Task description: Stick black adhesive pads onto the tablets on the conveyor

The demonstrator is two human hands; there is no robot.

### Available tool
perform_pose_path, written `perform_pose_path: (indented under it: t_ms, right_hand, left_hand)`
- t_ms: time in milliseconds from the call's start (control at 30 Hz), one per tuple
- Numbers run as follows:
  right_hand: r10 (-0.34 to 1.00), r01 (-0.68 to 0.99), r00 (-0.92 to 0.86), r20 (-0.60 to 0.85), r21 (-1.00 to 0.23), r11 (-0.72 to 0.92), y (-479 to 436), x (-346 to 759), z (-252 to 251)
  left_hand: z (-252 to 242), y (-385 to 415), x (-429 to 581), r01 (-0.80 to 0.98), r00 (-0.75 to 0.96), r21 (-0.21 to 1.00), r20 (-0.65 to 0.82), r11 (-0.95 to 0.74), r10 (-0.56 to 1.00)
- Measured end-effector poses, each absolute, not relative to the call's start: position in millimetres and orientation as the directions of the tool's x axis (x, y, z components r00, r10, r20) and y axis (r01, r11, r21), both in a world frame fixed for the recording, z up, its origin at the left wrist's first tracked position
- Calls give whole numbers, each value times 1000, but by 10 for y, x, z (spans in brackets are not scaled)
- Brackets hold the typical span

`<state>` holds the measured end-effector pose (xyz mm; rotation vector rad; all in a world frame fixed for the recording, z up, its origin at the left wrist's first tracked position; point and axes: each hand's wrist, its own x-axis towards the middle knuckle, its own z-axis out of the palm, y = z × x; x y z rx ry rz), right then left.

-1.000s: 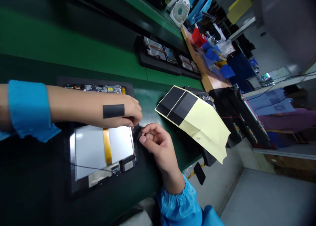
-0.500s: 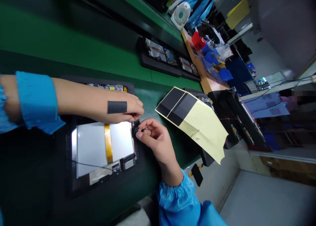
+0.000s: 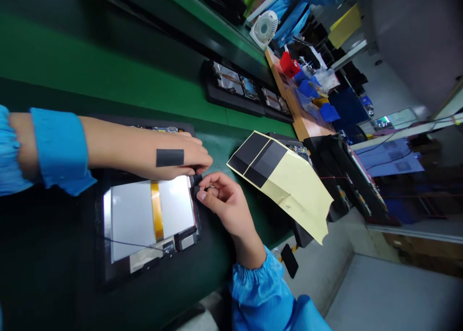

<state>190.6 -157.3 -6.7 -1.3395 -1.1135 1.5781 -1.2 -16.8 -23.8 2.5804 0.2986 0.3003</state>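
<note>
As I read the head view, the right hand [image 3: 226, 205] is clenched on a small black piece [image 3: 197, 179] at the edge of an open tablet [image 3: 152, 220] in a black tray [image 3: 99, 234]; the left hand [image 3: 184, 160], taped across its back, curls just beside it, grip unclear.

A small black tab [image 3: 197, 180] sits at the edge of the silver tablet panel [image 3: 133, 220]

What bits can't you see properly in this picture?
Head view:
- Small black piece between the bare left hand and bare right hand: the fingers cover it, so its shape is hidden.
- Flat dark circuit board: the bare left forearm covers most of it.
- Shiny red plastic bin: too small and far away to see inside.
</note>
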Motion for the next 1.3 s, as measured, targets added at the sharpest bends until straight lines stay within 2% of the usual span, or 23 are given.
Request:
perform_pose_path:
  t_ms: [167, 500, 667, 967, 1167, 1300]
  right_hand:
    - [933, 29, -175, -315, -949, -315, -1548, 1893, -77]
    - [960, 185, -131, -246, -958, -220, -1571, 1839, -65]
    - [973, 302, -120, -197, -941, -153, -1585, 1822, -65]
    - [975, 305, -110, -192, -940, -151, -1543, 1825, -68]
    - [982, 406, -105, -158, -908, -102, -1469, 1944, -110]
    - [991, 376, -97, -96, -925, -52, -1442, 1954, -213]
  left_hand:
    - [-35, -239, -62, 199, 950, 600, 76, -775, 303]
    - [105, -291, -29, 306, 934, 601, -38, -739, 356]
    - [143, -306, -8, 316, 933, 603, -56, -732, 356]
    - [157, -312, 5, 335, 927, 609, -75, -719, 369]
    - [129, -307, -4, 340, 923, 595, -62, -728, 381]
    - [121, -302, -2, 360, 915, 586, -67, -726, 399]
